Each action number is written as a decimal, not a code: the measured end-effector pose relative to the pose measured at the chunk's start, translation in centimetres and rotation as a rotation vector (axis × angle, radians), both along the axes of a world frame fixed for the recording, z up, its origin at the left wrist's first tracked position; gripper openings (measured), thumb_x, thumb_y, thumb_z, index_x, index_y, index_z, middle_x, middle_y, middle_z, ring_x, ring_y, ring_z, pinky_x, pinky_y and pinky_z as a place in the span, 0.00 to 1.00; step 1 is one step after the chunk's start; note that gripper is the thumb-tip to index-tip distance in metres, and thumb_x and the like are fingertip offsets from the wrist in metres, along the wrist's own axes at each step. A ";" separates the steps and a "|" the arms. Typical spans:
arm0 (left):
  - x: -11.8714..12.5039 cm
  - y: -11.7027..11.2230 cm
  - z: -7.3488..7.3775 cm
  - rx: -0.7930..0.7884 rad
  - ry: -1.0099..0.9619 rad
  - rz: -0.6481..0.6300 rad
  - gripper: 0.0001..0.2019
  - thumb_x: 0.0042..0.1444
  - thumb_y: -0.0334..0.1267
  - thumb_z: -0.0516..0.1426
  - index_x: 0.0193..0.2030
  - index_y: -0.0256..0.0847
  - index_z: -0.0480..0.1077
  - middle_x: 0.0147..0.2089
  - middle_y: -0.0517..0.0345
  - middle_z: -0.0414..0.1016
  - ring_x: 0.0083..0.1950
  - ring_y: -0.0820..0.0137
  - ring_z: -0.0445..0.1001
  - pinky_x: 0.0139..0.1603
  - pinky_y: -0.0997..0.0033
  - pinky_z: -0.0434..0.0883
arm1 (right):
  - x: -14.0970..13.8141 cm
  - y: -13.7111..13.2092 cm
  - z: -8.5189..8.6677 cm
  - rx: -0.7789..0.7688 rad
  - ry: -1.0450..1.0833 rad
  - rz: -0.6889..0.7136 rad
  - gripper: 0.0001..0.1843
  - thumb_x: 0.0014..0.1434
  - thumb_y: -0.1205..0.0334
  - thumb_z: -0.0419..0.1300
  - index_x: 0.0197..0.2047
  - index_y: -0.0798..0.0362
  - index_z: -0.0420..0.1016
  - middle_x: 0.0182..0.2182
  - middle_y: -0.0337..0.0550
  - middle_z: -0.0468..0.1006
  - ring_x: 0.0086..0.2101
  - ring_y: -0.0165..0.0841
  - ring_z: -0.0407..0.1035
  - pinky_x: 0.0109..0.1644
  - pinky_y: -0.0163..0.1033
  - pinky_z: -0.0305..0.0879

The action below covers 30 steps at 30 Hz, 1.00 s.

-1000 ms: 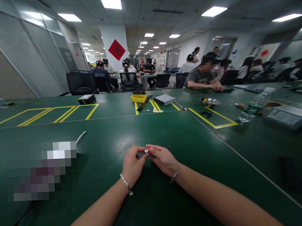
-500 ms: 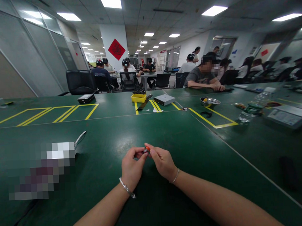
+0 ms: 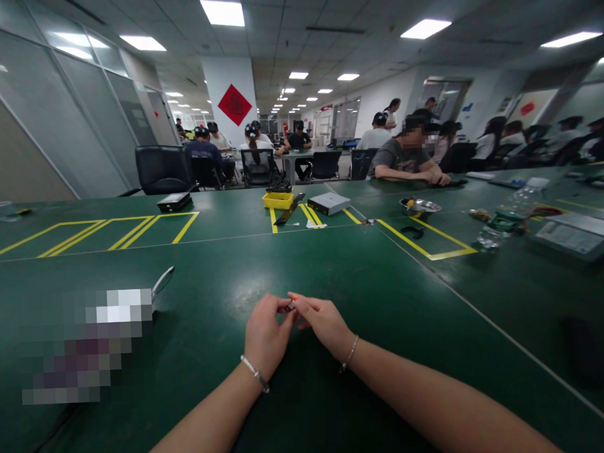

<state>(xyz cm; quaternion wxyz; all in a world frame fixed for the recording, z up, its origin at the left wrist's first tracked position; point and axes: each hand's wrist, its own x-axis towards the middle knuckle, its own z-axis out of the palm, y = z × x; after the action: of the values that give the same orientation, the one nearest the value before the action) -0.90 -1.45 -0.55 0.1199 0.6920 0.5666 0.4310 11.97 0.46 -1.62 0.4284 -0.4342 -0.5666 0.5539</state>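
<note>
Both of my hands meet low over the green table (image 3: pixel 202 364), fingertips almost touching. Between them is a small orange-and-grey piece (image 3: pixel 292 302), mostly covered by fingers and too small to name. My left hand (image 3: pixel 265 331) pinches its left side with thumb and forefinger. My right hand (image 3: pixel 328 324) is closed on the orange side, thumb against the curled fingers. A bracelet circles each wrist.
To the left lies a blurred-out object with a white cable (image 3: pixel 163 279). Farther off are a black box (image 3: pixel 175 202), a yellow tray (image 3: pixel 277 200), a silver box (image 3: pixel 329 203), a metal bowl (image 3: pixel 420 205) and a plastic bottle (image 3: pixel 506 216). A person (image 3: pixel 404 158) sits across the table.
My right fingers have rolled forward and down over the orange part, so less of it shows. The left hand stays nearly in place. The whole view has shifted slightly.
</note>
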 end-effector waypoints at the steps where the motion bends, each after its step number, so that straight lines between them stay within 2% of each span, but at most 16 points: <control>1: 0.0 0.0 -0.1 0.015 0.050 -0.024 0.03 0.50 0.36 0.53 0.30 0.41 0.67 0.30 0.58 0.69 0.34 0.68 0.68 0.37 0.67 0.66 | -0.1 0.2 0.1 -0.022 0.017 -0.010 0.24 0.48 0.51 0.57 0.45 0.56 0.73 0.31 0.44 0.76 0.26 0.28 0.66 0.29 0.36 0.64; 3: 0.0 0.1 -0.4 0.034 0.100 -0.051 0.03 0.50 0.36 0.53 0.32 0.41 0.65 0.32 0.57 0.69 0.36 0.68 0.68 0.39 0.65 0.66 | 0.1 0.5 0.4 -0.040 0.023 -0.029 0.22 0.44 0.53 0.60 0.41 0.57 0.75 0.27 0.43 0.76 0.23 0.27 0.65 0.28 0.35 0.63; 5: -0.2 0.1 -0.6 0.041 0.109 -0.066 0.08 0.49 0.36 0.55 0.37 0.41 0.64 0.36 0.56 0.69 0.40 0.66 0.68 0.42 0.63 0.66 | 0.9 1.2 1.0 -0.029 -0.002 -0.055 0.19 0.44 0.55 0.60 0.39 0.56 0.76 0.26 0.43 0.76 0.23 0.27 0.65 0.28 0.35 0.63; 8: -0.5 0.2 -0.7 0.018 0.114 -0.076 0.15 0.49 0.37 0.55 0.45 0.41 0.61 0.44 0.53 0.67 0.47 0.63 0.67 0.47 0.59 0.65 | 4.4 3.3 2.3 0.082 -0.159 -0.221 0.17 0.49 0.55 0.55 0.40 0.54 0.75 0.29 0.44 0.76 0.27 0.30 0.68 0.31 0.37 0.63; 11: -0.8 0.2 -0.7 -0.059 0.125 -0.084 0.15 0.51 0.38 0.52 0.47 0.40 0.61 0.46 0.51 0.67 0.49 0.63 0.66 0.50 0.59 0.63 | 10.7 5.6 3.4 0.349 -0.620 -0.500 0.17 0.53 0.57 0.50 0.42 0.52 0.75 0.35 0.46 0.76 0.35 0.34 0.68 0.40 0.41 0.62; 13: -0.9 0.1 -0.6 -0.112 0.131 -0.095 0.14 0.52 0.39 0.51 0.46 0.39 0.62 0.46 0.51 0.67 0.49 0.63 0.66 0.51 0.59 0.63 | 15.6 6.5 3.7 0.430 -0.983 -0.643 0.18 0.53 0.58 0.49 0.43 0.53 0.74 0.38 0.49 0.75 0.39 0.38 0.67 0.44 0.43 0.59; 14: -0.9 0.1 -0.5 -0.130 0.135 -0.102 0.14 0.52 0.39 0.51 0.46 0.39 0.62 0.45 0.51 0.68 0.49 0.63 0.66 0.50 0.59 0.63 | 18.0 6.7 3.6 0.397 -1.121 -0.703 0.19 0.54 0.58 0.48 0.44 0.53 0.74 0.39 0.51 0.75 0.40 0.39 0.67 0.43 0.43 0.59; 16: -1.0 0.1 -0.4 -0.152 0.151 -0.117 0.14 0.52 0.40 0.50 0.46 0.39 0.63 0.45 0.51 0.68 0.48 0.63 0.66 0.50 0.59 0.62 | 22.5 6.6 3.2 0.231 -1.279 -0.822 0.21 0.54 0.58 0.46 0.46 0.54 0.73 0.39 0.54 0.74 0.38 0.42 0.67 0.40 0.44 0.60; 18: -1.1 0.2 -0.3 -0.170 0.179 -0.132 0.15 0.52 0.40 0.51 0.46 0.39 0.63 0.45 0.50 0.69 0.49 0.62 0.66 0.50 0.58 0.62 | 26.1 6.2 2.3 0.041 -1.316 -0.920 0.22 0.55 0.57 0.45 0.48 0.53 0.72 0.40 0.56 0.74 0.37 0.44 0.67 0.36 0.45 0.61; 20: -1.4 0.3 -0.2 -0.199 0.230 -0.164 0.14 0.51 0.39 0.51 0.45 0.40 0.64 0.45 0.50 0.69 0.49 0.61 0.66 0.50 0.58 0.62 | 28.5 5.9 1.4 -0.096 -1.299 -0.943 0.23 0.54 0.58 0.45 0.49 0.53 0.71 0.42 0.57 0.73 0.39 0.46 0.67 0.36 0.46 0.61; 22: -1.7 0.4 0.1 -0.229 0.304 -0.224 0.13 0.49 0.35 0.52 0.43 0.42 0.66 0.47 0.51 0.69 0.50 0.61 0.65 0.51 0.59 0.61 | 29.7 6.0 0.7 -0.160 -1.279 -0.927 0.23 0.53 0.59 0.46 0.50 0.53 0.70 0.44 0.57 0.71 0.41 0.48 0.66 0.37 0.46 0.60; 26: -2.2 0.2 0.3 -0.259 0.432 -0.317 0.15 0.47 0.27 0.49 0.41 0.45 0.67 0.53 0.53 0.66 0.55 0.61 0.62 0.52 0.58 0.59 | 29.9 6.6 0.3 -0.210 -1.270 -0.930 0.24 0.52 0.59 0.47 0.51 0.51 0.69 0.46 0.57 0.70 0.43 0.48 0.64 0.37 0.47 0.60; 28: -2.0 -0.1 0.1 -0.260 0.448 -0.283 0.18 0.48 0.24 0.45 0.42 0.46 0.67 0.54 0.55 0.65 0.55 0.62 0.62 0.52 0.58 0.59 | 29.7 6.6 0.4 -0.296 -1.274 -0.955 0.23 0.54 0.58 0.45 0.49 0.54 0.70 0.46 0.61 0.69 0.45 0.49 0.63 0.36 0.46 0.60; 30: -1.6 -0.2 -0.3 -0.249 0.431 -0.194 0.21 0.49 0.22 0.42 0.42 0.45 0.66 0.52 0.56 0.66 0.54 0.63 0.62 0.50 0.59 0.59 | 29.7 6.4 0.6 -0.375 -1.283 -0.980 0.25 0.55 0.55 0.44 0.46 0.60 0.72 0.45 0.66 0.68 0.45 0.50 0.62 0.35 0.47 0.60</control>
<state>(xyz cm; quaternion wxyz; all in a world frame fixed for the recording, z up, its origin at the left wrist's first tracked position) -2.47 -1.66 -0.83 0.1213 0.7990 0.5585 0.1872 41.63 6.83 -1.06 0.1353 -0.9278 -0.3459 0.0343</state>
